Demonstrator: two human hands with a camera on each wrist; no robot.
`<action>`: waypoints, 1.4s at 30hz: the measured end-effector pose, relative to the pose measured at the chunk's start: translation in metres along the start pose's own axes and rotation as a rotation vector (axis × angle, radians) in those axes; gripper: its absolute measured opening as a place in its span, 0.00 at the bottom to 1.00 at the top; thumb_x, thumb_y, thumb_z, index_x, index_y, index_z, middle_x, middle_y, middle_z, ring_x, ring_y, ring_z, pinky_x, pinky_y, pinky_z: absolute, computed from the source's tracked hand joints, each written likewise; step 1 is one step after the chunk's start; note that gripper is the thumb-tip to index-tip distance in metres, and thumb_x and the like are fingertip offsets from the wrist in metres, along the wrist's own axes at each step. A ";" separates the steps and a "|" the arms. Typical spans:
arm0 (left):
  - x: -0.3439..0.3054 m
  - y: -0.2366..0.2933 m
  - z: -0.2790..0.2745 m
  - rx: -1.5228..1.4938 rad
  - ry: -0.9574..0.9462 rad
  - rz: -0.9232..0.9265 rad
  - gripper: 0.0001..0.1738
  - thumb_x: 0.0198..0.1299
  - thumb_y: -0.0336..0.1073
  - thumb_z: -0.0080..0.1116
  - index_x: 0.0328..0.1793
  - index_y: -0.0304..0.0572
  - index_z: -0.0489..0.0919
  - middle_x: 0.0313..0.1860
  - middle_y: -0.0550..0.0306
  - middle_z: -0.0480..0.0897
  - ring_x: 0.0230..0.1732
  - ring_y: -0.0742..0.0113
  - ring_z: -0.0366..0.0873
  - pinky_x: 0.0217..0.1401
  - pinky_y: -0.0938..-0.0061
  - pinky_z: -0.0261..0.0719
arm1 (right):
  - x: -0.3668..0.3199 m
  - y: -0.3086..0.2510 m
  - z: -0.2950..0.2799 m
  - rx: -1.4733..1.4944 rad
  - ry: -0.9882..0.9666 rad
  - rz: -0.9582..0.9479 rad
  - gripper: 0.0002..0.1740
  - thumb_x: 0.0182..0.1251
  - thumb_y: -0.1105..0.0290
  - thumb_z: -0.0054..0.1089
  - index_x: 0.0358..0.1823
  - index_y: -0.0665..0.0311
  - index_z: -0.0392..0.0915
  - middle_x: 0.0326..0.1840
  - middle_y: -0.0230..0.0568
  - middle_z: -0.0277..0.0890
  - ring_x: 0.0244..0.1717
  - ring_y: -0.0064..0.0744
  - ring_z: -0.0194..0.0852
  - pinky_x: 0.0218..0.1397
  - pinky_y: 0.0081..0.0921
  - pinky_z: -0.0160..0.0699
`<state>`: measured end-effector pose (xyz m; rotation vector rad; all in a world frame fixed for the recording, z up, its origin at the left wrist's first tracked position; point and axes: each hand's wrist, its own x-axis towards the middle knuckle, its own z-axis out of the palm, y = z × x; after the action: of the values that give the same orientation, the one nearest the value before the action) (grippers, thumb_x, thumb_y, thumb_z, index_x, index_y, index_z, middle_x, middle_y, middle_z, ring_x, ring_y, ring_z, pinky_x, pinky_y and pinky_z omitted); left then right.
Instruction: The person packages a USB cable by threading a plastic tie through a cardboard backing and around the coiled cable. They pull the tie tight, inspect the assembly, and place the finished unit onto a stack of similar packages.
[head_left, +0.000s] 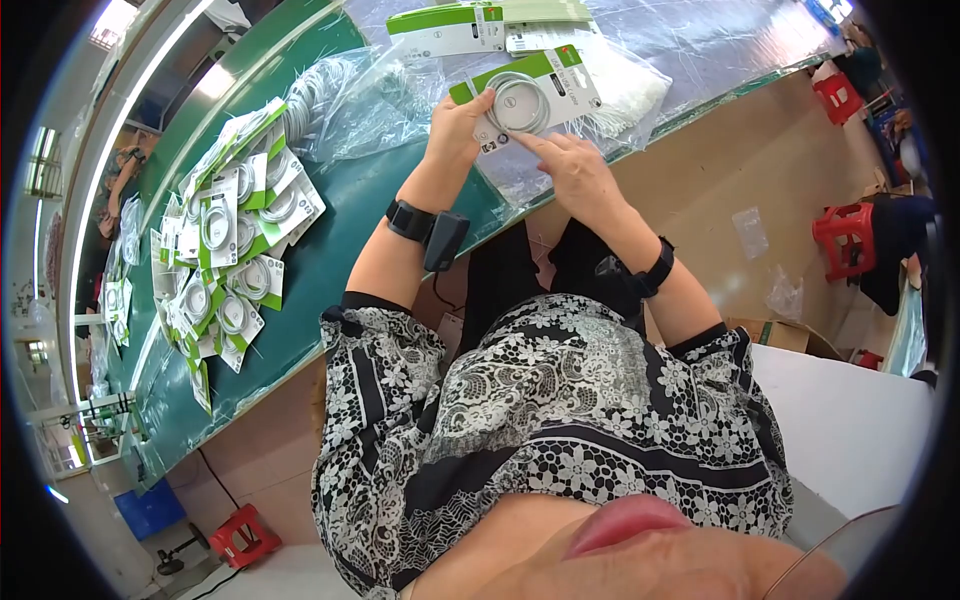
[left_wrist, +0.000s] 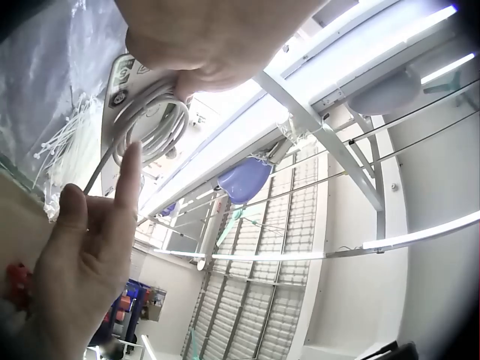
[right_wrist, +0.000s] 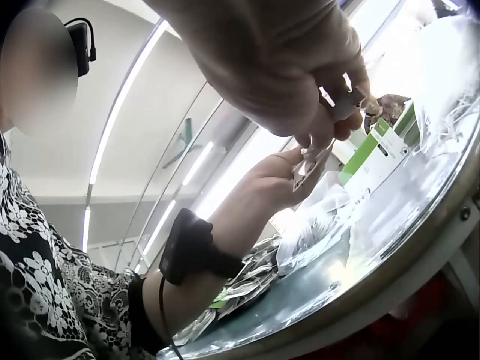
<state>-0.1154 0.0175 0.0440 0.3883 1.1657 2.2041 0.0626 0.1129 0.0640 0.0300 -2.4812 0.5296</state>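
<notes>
The left hand [head_left: 457, 125] holds a white-and-green retail card [head_left: 573, 92] by its left side, thumb on the front. On the card lies a coiled white cable [head_left: 545, 108], near the left thumb. From the right, the right hand [head_left: 582, 178] reaches to the coil's lower edge with its index finger stretched out. In the left wrist view, the loose end of the cable [left_wrist: 101, 169] runs down between the right thumb [left_wrist: 73, 204] and fingers, which pinch it. The right wrist view shows both hands close together, the card mostly hidden behind them.
Many carded cables [head_left: 215, 225] lie piled at the left of the green table [head_left: 375, 190]. Beyond them is a bundle of loose cables [head_left: 315, 95] near clear plastic. Blank green-topped cards [head_left: 450, 38] are stacked at the back, beside white cable ties [head_left: 635, 95].
</notes>
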 end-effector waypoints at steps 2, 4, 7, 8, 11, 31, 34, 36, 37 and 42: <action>0.000 0.002 -0.002 -0.003 0.025 -0.037 0.10 0.60 0.25 0.60 0.47 0.30 0.77 0.43 0.50 0.83 0.39 0.63 0.83 0.41 0.69 0.84 | 0.003 0.003 -0.011 -0.127 -0.039 -0.033 0.29 0.55 0.81 0.60 0.60 0.52 0.73 0.33 0.38 0.75 0.36 0.42 0.75 0.42 0.34 0.74; -0.003 0.002 -0.004 0.031 -0.025 -0.072 0.11 0.60 0.26 0.60 0.48 0.30 0.77 0.43 0.49 0.83 0.39 0.63 0.83 0.42 0.68 0.84 | 0.008 0.008 -0.019 -0.154 0.016 0.012 0.25 0.55 0.77 0.62 0.56 0.49 0.76 0.31 0.35 0.74 0.36 0.40 0.75 0.42 0.33 0.74; -0.009 0.000 -0.005 0.096 -0.127 -0.134 0.12 0.60 0.26 0.60 0.49 0.29 0.77 0.42 0.49 0.83 0.40 0.62 0.83 0.43 0.67 0.84 | 0.009 0.030 -0.017 -0.158 0.045 -0.018 0.21 0.54 0.73 0.64 0.51 0.48 0.79 0.30 0.33 0.73 0.36 0.38 0.76 0.41 0.32 0.74; -0.010 -0.001 -0.006 0.093 -0.143 -0.156 0.13 0.60 0.28 0.60 0.50 0.29 0.76 0.43 0.49 0.82 0.40 0.61 0.83 0.44 0.66 0.84 | 0.008 0.038 -0.014 -0.148 0.055 -0.073 0.19 0.53 0.72 0.64 0.49 0.48 0.80 0.29 0.32 0.73 0.36 0.37 0.76 0.41 0.32 0.75; -0.008 -0.001 -0.007 0.086 -0.185 -0.191 0.16 0.62 0.31 0.59 0.52 0.29 0.75 0.45 0.47 0.82 0.42 0.59 0.83 0.46 0.65 0.84 | 0.011 0.042 -0.014 -0.145 0.091 -0.117 0.15 0.53 0.70 0.65 0.44 0.49 0.81 0.29 0.32 0.73 0.36 0.37 0.76 0.42 0.33 0.75; -0.068 -0.037 0.017 -0.071 -0.073 -0.068 0.16 0.65 0.35 0.56 0.52 0.30 0.74 0.46 0.49 0.81 0.43 0.62 0.83 0.42 0.69 0.87 | -0.001 0.016 -0.002 -0.220 0.050 -0.161 0.09 0.51 0.74 0.62 0.36 0.57 0.79 0.38 0.31 0.74 0.40 0.36 0.74 0.45 0.36 0.73; -0.074 -0.039 0.019 0.117 0.064 0.048 0.14 0.64 0.37 0.58 0.46 0.31 0.77 0.39 0.51 0.82 0.33 0.65 0.83 0.33 0.72 0.87 | -0.005 0.016 -0.004 -0.213 -0.011 -0.187 0.10 0.52 0.73 0.62 0.38 0.57 0.79 0.40 0.30 0.75 0.43 0.36 0.74 0.46 0.36 0.73; -0.078 -0.038 0.015 0.175 0.042 0.056 0.14 0.64 0.37 0.58 0.46 0.31 0.77 0.38 0.51 0.82 0.33 0.65 0.83 0.32 0.72 0.87 | 0.000 0.018 -0.013 -0.055 0.029 -0.160 0.10 0.54 0.73 0.62 0.40 0.56 0.80 0.42 0.30 0.76 0.45 0.37 0.74 0.48 0.36 0.73; -0.080 -0.037 0.013 0.227 0.020 0.068 0.14 0.64 0.37 0.58 0.46 0.30 0.77 0.38 0.51 0.82 0.32 0.66 0.83 0.32 0.72 0.87 | 0.003 0.020 -0.018 0.022 0.050 -0.144 0.11 0.55 0.73 0.62 0.40 0.56 0.80 0.43 0.30 0.76 0.46 0.38 0.74 0.49 0.36 0.73; -0.094 -0.038 0.016 0.253 -0.034 0.005 0.14 0.65 0.37 0.58 0.46 0.29 0.76 0.38 0.51 0.82 0.32 0.66 0.83 0.31 0.72 0.87 | 0.032 0.048 -0.027 0.014 0.160 -0.129 0.08 0.58 0.72 0.62 0.41 0.58 0.81 0.40 0.34 0.78 0.43 0.39 0.77 0.46 0.33 0.75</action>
<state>-0.0196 -0.0156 0.0243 0.5313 1.4311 2.0500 0.0446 0.1708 0.0845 0.1459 -2.3016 0.4753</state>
